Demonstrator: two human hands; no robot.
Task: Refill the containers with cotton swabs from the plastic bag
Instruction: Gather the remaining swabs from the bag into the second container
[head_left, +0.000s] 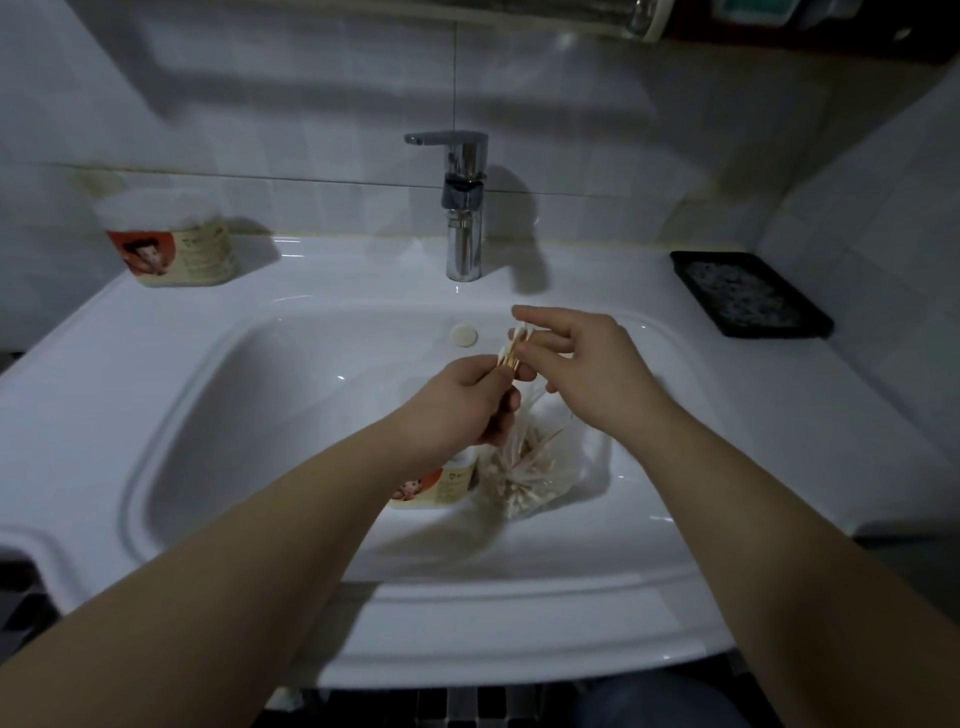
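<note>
The left hand (470, 400) has its grip closed round a small bundle of cotton swabs (511, 356) above the sink (156, 415). The right hand (587, 364) meets their tips, its hold unclear. They look light, thin and easily scattered, so best pinched mid-stem. The plastic bag (530, 478) and a container (441, 486) lie in the basin below.

— What is the sink (208, 415) made of?
— Smooth, glossy white ceramic, by the look of it. The faucet (462, 208) at twelve o'clock is polished chrome metal.
— And the bag (540, 467)?
— Thin, clear, crinkled plastic. The cotton swabs (511, 353) have pale wood-like sticks and soft white tips.
— At ten o'clock?
— The container (171, 239) is frosted plastic with a printed label. The tray (748, 291) at two o'clock is matt black.
</note>
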